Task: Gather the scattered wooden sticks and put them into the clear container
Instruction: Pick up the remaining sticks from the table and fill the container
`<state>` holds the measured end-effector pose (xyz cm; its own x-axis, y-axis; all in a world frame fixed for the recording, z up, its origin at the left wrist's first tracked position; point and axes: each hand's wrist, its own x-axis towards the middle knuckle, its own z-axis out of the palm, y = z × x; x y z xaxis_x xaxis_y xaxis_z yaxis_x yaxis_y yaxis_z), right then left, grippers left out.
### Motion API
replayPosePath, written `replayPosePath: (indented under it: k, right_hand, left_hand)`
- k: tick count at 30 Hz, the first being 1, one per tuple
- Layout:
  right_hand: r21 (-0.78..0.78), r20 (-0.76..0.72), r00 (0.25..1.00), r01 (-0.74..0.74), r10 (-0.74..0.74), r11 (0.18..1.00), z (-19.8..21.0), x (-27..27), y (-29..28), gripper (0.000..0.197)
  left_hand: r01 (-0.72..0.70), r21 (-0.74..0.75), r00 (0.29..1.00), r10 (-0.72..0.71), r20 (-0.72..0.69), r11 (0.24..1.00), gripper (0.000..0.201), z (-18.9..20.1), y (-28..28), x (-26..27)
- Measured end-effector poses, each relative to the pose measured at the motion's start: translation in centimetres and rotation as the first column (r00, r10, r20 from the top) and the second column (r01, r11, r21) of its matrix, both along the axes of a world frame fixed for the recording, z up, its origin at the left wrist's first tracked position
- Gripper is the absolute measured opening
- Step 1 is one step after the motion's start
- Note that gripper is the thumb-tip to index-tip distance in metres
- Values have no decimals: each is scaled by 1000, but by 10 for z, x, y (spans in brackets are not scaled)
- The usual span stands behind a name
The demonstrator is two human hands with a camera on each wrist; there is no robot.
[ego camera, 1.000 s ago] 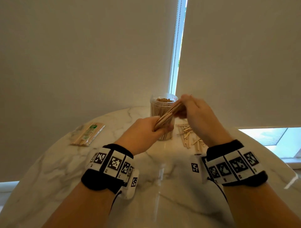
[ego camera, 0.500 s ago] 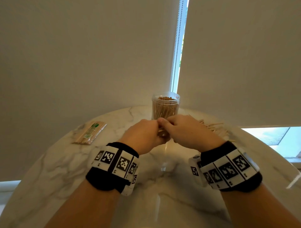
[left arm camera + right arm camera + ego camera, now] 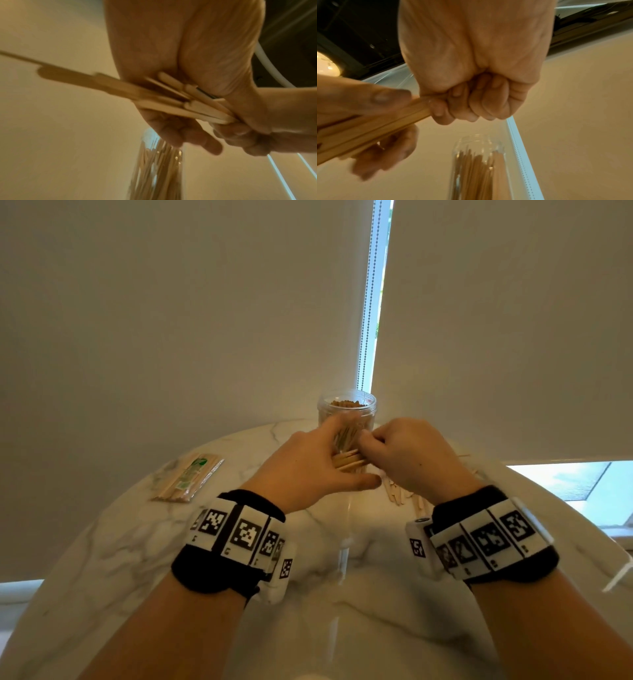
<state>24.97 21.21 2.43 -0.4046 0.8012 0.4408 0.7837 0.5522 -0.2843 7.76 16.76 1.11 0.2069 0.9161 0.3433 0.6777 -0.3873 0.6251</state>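
Note:
A bundle of flat wooden sticks lies nearly level between both hands, just in front of the clear container, which stands upright and full of thin sticks. My left hand cradles the bundle with thumb and fingers round it. My right hand is fisted on the bundle's right end. The container shows below both hands in the wrist views. More loose sticks lie on the table under my right wrist.
A wrapped pack of sticks lies at the left of the round marble table. Roller blinds hang close behind the container, with a bead chain in the gap. The table's edge curves near on the right.
The hands dropped from the container's rim, where the bundle was tilted, and came together lower. Now the left hand has opened out a little and the bundle lies level before the container.

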Motion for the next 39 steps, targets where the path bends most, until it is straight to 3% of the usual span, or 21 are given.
replayPosePath:
  k: [3, 4, 6, 7, 9, 11, 14, 17, 20, 23, 25, 29, 30, 32, 34, 37, 39]
  right_hand:
    - [-54, -113, 992, 55, -60, 997, 5, 18, 5, 53]
    - [-64, -164, 983, 68, -78, 996, 7, 25, 7, 54]
    - [-75, -264, 959, 83, -100, 994, 10, 34, 9, 54]
    - [-76, -300, 949, 81, -100, 994, 11, 36, 9, 54]
    - [-66, -333, 939, 68, -86, 996, 12, 31, 6, 54]
    - [-52, -331, 941, 52, -67, 997, 12, 17, -1, 53]
    - [-30, -308, 948, 68, -74, 997, 10, -2, -10, 51]
    - [-31, -294, 953, 71, -77, 997, 6, -11, -13, 52]
    - [-75, -267, 963, 17, -37, 997, 3, -18, -16, 59]
    - [-79, -238, 971, -44, 24, 996, 3, -18, -15, 59]
    - [-26, -228, 971, -83, 75, 996, 4, -12, -12, 58]
    - [21, -103, 984, -144, 146, 989, 7, -6, -12, 105]
    - [52, -25, 993, -116, 118, 992, 6, -6, -11, 104]
    - [194, 155, 988, -14, -17, 981, 4, -8, -10, 69]
    - [289, 218, 961, 102, -169, 952, 1, -10, -15, 36]
    - [274, 242, 917, 249, -317, 929, -11, -16, -20, 25]
    - [304, 293, 907, 210, -301, 929, -17, -20, -20, 20]
  left_hand:
    - [-198, 79, 975, 188, 117, 977, 68, 12, -1, -10]
    - [-312, 111, 936, 285, 206, 944, 60, 15, 0, -16]
    - [-491, 53, 786, 415, 457, 870, 55, 18, 6, -27]
    - [-499, -62, 692, 440, 572, 865, 56, 19, 7, -30]
    - [-328, -268, 538, 412, 735, 906, 58, 21, 8, -23]
    - [-150, -307, 484, 341, 806, 940, 58, 24, 2, -4]
    - [-189, -235, 567, 301, 766, 953, 58, 20, 0, 16]
    - [-280, -179, 601, 317, 733, 943, 53, 12, 5, 12]
    - [-355, -138, 717, 364, 595, 925, 54, 8, 7, -1]
    - [-300, -101, 832, 312, 459, 949, 51, 4, 7, -10]
    - [-249, -78, 867, 258, 427, 965, 47, 4, 7, -13]
    - [-258, -44, 911, 258, 323, 965, 46, 8, 6, -17]
    - [-249, -45, 926, 252, 280, 967, 46, 9, 5, -17]
    - [-232, -26, 947, 232, 223, 972, 49, 8, 4, -16]
    - [-245, 19, 954, 237, 182, 969, 57, 7, 4, -14]
    - [-285, 84, 955, 275, 114, 955, 58, 3, 7, -11]
    - [-335, 109, 941, 326, 91, 936, 56, 3, 8, -11]
